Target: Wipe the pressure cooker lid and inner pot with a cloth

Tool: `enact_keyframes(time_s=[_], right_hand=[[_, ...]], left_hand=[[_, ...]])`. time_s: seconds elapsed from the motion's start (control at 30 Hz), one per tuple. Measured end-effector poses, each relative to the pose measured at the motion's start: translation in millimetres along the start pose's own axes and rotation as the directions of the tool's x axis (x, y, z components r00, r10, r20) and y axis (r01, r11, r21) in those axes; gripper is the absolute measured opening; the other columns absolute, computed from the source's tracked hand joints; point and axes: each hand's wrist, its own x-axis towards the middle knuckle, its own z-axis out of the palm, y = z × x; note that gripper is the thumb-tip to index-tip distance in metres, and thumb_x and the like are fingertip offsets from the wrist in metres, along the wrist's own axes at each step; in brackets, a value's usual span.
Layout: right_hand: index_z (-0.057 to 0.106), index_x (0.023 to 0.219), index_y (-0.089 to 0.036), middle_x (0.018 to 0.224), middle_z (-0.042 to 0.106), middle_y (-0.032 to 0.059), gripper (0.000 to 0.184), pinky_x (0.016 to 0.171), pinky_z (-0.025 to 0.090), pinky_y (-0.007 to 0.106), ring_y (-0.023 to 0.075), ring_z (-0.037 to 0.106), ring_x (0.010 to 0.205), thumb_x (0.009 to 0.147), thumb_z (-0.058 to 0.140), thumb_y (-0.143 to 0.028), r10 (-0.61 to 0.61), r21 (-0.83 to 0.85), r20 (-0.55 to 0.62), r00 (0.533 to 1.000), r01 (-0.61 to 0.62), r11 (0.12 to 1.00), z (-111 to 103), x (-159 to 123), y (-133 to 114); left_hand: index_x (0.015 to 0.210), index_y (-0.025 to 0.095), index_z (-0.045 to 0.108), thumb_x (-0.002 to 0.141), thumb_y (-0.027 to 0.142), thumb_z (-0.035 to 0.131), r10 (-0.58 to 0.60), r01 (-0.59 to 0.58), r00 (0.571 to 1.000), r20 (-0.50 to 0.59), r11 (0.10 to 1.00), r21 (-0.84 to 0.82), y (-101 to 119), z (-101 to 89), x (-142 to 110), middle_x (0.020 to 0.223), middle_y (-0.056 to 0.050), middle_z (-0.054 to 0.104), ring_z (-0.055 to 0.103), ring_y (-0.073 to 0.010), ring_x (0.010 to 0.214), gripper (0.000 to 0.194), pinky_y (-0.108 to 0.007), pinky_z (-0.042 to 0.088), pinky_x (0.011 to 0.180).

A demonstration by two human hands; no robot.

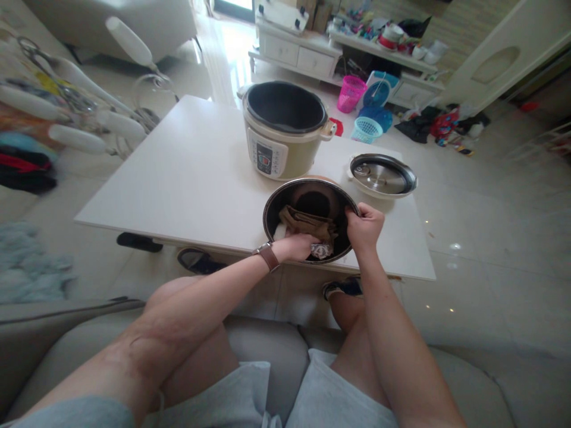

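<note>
A dark inner pot (273,199) is tilted toward me at the table's near edge, its opening facing me. My right hand (366,226) grips its rim on the right side, thumb over the edge. Inside the pot, my left hand (297,246) is closed on a brown cloth (307,221) with a patterned part by the fingers; the fingertips are partly hidden. Just behind stands a multicooker (301,154), its top uncovered and its control panel turned toward me. The cooker's lid (384,177) lies upside down to the right, metal inner side up.
All this is on a white table (169,178), with my knees and the sofa (272,351) close on its near side. Baskets, pink (351,93) and light blue (366,129), stand on the floor beyond. A floor lamp (129,41) is at left.
</note>
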Motion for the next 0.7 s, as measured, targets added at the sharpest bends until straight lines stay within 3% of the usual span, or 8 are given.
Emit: enact_keyframes(time_s=[0.07, 0.17, 0.23, 0.27, 0.43, 0.53, 0.6, 0.7], right_hand=[[0.024, 0.054, -0.025, 0.056, 0.02, -0.0075, 0.047, 0.056, 0.016, 0.03, 0.0087, 0.022, 0.057, 0.078, 0.064, -0.03, 0.013, 0.022, -0.018, 1.0, -0.012, 1.0, 4.3, -5.1, -2.8], [0.026, 0.055, -0.025, 0.057, 0.021, -0.0073, 0.046, 0.056, 0.018, 0.029, 0.0091, 0.023, 0.058, 0.081, 0.063, -0.031, 0.053, 0.055, -0.043, 0.998, -0.05, 0.997, 11.5, -13.2, -5.9], [0.026, 0.055, -0.025, 0.057, 0.021, -0.0072, 0.046, 0.056, 0.019, 0.029, 0.0093, 0.023, 0.058, 0.082, 0.062, -0.032, 0.082, 0.067, -0.064, 0.995, -0.077, 0.995, 15.7, -16.9, -6.8], [0.027, 0.056, -0.026, 0.057, 0.021, -0.0072, 0.045, 0.055, 0.019, 0.029, 0.0094, 0.023, 0.058, 0.083, 0.062, -0.033, 0.094, 0.071, -0.077, 0.993, -0.088, 0.994, 17.4, -17.8, -6.9], [0.029, 0.054, -0.026, 0.055, 0.022, -0.0074, 0.046, 0.055, 0.017, 0.03, 0.0093, 0.023, 0.056, 0.083, 0.063, -0.035, 0.178, 0.091, -0.12, 0.977, -0.168, 0.982, 19.8, -13.3, -0.7], [0.03, 0.053, -0.025, 0.055, 0.022, -0.0074, 0.045, 0.055, 0.017, 0.03, 0.0092, 0.022, 0.056, 0.081, 0.063, -0.035, 0.219, 0.084, -0.125, 0.968, -0.209, 0.974, 17.7, -7.7, 7.0], [0.032, 0.052, -0.025, 0.055, 0.023, -0.0073, 0.044, 0.055, 0.018, 0.03, 0.0092, 0.023, 0.057, 0.081, 0.064, -0.034, 0.225, 0.073, -0.132, 0.965, -0.217, 0.974, 16.6, -5.4, 10.5], [0.032, 0.052, -0.025, 0.054, 0.023, -0.0073, 0.044, 0.056, 0.017, 0.031, 0.0093, 0.023, 0.057, 0.08, 0.064, -0.034, 0.215, 0.073, -0.134, 0.967, -0.206, 0.976, 16.8, -5.7, 10.4]], left_hand=[[0.127, 0.019, 0.075, 0.091, 0.011, 0.056, 0.05, -0.057, 0.998, -0.029, 0.935, -0.349, 1.7, 4.5, 9.5, 0.135, -0.013, 0.074, 0.064, -0.0312, 0.133, 0.042, -0.049, 0.041, 0.12], [0.126, 0.016, 0.071, 0.085, 0.007, 0.054, -0.014, -0.088, 0.993, -0.116, 0.557, -0.826, 8.3, 12.9, 22.2, 0.111, -0.012, 0.08, 0.074, -0.0243, 0.107, 0.045, -0.041, 0.055, 0.105], [0.129, 0.016, 0.067, 0.082, 0.004, 0.052, -0.074, -0.112, 0.986, -0.148, 0.352, -0.929, 13.3, 15.5, 24.5, 0.104, -0.01, 0.08, 0.074, -0.0213, 0.098, 0.051, -0.038, 0.057, 0.101], [0.127, 0.016, 0.067, 0.081, 0.003, 0.052, -0.069, -0.121, 0.986, -0.151, 0.325, -0.938, 15.2, 15.4, 23.6, 0.103, -0.009, 0.079, 0.074, -0.0204, 0.097, 0.05, -0.037, 0.057, 0.101], [0.109, 0.013, 0.071, 0.085, 0.009, 0.053, 0.181, -0.194, 0.979, -0.098, 0.65, -0.735, 11.2, 5.0, 12.2, 0.109, -0.009, 0.079, 0.07, -0.0221, 0.102, 0.03, -0.037, 0.055, 0.102], [0.119, 0.014, 0.072, 0.092, 0.013, 0.051, 0.292, -0.265, 0.956, -0.031, 0.812, -0.521, 3.3, -4.9, 8.5, 0.128, -0.01, 0.076, 0.067, -0.0239, 0.119, 0.034, -0.035, 0.049, 0.11], [0.13, 0.017, 0.07, 0.093, 0.013, 0.05, 0.278, -0.242, 0.959, 0.057, 0.907, -0.344, 1.1, -11.4, 4.6, 0.138, -0.01, 0.073, 0.066, -0.0247, 0.126, 0.042, -0.034, 0.047, 0.113], [0.145, 0.022, 0.065, 0.094, 0.01, 0.047, 0.061, -0.058, 0.99, 0.129, 0.998, -0.026, 5.1, -16.2, -5.7, 0.147, -0.012, 0.068, 0.063, -0.0296, 0.133, 0.056, -0.043, 0.044, 0.117]])
